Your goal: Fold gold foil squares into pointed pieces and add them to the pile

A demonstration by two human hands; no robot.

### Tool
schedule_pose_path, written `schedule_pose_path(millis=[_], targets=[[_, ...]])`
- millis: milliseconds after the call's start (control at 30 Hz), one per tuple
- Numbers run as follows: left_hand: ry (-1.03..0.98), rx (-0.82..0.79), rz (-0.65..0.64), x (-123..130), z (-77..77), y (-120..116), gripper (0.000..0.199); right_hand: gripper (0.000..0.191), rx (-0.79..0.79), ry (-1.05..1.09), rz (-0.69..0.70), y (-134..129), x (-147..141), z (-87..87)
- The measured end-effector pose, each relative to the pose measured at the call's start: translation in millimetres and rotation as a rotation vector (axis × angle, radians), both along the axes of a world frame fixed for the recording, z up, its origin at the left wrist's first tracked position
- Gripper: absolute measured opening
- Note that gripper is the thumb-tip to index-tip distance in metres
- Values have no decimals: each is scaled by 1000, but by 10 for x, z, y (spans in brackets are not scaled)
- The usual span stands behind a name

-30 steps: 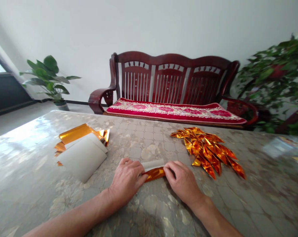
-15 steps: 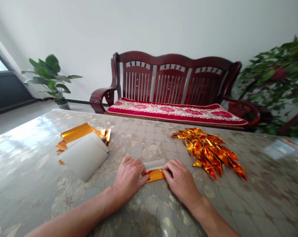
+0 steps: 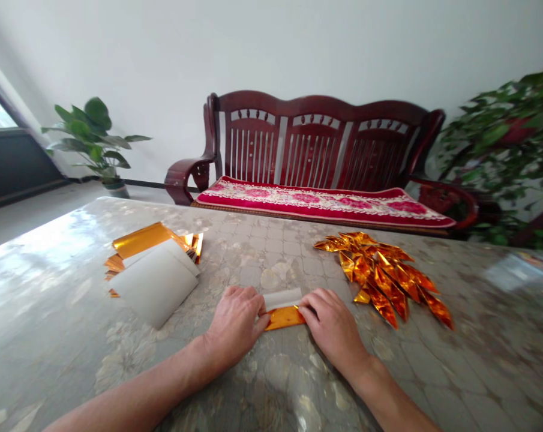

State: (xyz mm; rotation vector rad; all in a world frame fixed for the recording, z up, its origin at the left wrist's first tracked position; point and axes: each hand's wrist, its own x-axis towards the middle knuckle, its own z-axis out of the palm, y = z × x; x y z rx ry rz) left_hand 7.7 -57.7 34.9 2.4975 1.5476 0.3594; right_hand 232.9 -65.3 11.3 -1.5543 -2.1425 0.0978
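Between my hands lies a sheet of gold foil paper [image 3: 285, 318], its near part folded over with the gold face up and its far strip showing the white back. My left hand [image 3: 237, 321] grips the left end, thumb and fingers closed on the fold. At the other end my right hand [image 3: 330, 321] pinches the paper near the fold line. To the left is a loose stack of foil sheets [image 3: 152, 282], some white side up, some gold. A pile of folded gold foil pieces [image 3: 381, 273] with pointed ends lies to the right.
All of this rests on a table with a patterned, glossy cover [image 3: 235, 384]. Some clear plastic packaging [image 3: 514, 271] lies at the right edge. Beyond the table stand a dark red wooden bench [image 3: 307, 153] with a floral runner, and a potted plant [image 3: 98, 141].
More of the gold folded strip shows between my hands, and my right hand has shifted slightly right. The view has moved a little; the stack and the pile are unchanged.
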Motion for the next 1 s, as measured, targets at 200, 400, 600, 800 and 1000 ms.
schedule_pose_path(millis=[200,400,600,800,1000], targets=[[39,-30,5,18,47,-27,18,10,1,-23,-9,-6,-6,-5],[97,-21,17,40,95,-34,19,10,-3,-43,-32,-17,-3,8],[59,-53,41,37,65,-29,11,10,-20,-48,-40,-19,-9,34],[-27,-95,71,15,48,-16,11,10,-25,-53,-55,-17,-11,28],[-32,-110,66,13,47,-32,12,9,-39,-48,-64,-3,-8,33]])
